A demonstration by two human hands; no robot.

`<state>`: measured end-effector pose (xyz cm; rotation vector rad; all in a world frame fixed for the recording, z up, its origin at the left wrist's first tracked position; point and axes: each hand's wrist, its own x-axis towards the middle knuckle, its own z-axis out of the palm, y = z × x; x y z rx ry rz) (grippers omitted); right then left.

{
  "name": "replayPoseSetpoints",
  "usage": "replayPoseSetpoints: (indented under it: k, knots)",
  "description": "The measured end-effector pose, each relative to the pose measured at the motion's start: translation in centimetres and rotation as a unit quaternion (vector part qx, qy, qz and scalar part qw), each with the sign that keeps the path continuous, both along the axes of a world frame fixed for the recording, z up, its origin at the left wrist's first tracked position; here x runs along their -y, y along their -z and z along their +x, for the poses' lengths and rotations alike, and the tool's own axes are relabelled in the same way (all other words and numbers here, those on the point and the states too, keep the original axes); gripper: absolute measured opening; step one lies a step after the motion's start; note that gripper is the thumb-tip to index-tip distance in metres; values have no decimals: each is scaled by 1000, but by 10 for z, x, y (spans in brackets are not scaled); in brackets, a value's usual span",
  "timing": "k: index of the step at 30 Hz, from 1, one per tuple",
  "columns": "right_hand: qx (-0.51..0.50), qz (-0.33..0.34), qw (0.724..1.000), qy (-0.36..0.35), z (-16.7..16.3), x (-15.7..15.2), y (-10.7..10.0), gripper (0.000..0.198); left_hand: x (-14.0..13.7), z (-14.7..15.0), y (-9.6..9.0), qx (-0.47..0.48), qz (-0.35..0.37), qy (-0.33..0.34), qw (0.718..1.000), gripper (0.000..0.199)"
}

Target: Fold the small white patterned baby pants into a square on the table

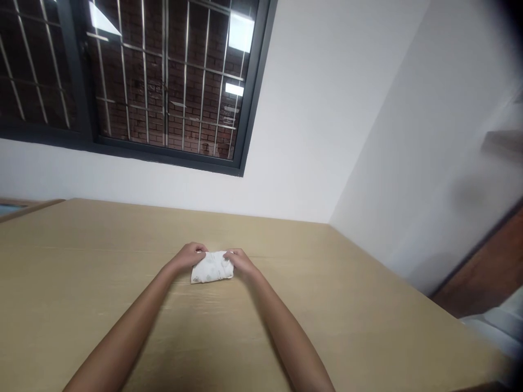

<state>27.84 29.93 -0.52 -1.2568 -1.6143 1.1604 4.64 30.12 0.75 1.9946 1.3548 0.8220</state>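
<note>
A small folded white cloth [213, 268] with a faint grey print is held just over the tan tabletop [122, 228]; whether its lower edge touches the surface I cannot tell. My left hand [191, 257] pinches its upper left corner, thumb on the near face. At the upper right corner my right hand [242, 261] grips it the same way, with the thumb pressed on the front. The fingers behind the cloth are hidden. Both forearms reach forward from the bottom of the view.
Behind the table rises a white wall [302, 109] with a dark-framed, barred window [171, 81]. The table meets the wall's corner at the right. A reddish-brown panel [482, 267] stands beyond its right edge. Part of a wooden edge [32, 209] shows at far left.
</note>
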Motion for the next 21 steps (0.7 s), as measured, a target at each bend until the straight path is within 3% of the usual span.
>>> replayPoseSetpoints:
  k: [8, 12, 14, 18, 21]
  knots:
    - [110, 59, 985, 116, -1, -31, 20, 9, -23, 14, 43, -71, 63, -132, 987, 20]
    - [147, 101, 975, 133, -1, -27, 15, 8, -20, 22, 46, -90, 104, -166, 976, 23]
    - [178, 155, 962, 134, -5, -20, 7, 14, -18, 28, 41, -92, 127, -169, 973, 29]
    - [298, 283, 909, 76, -27, -5, -5, 28, -14, 49, 35, -92, 154, -139, 974, 42]
    - [366, 295, 882, -10, -43, 2, 4, 39, -9, 63, 42, -91, 156, -129, 975, 52]
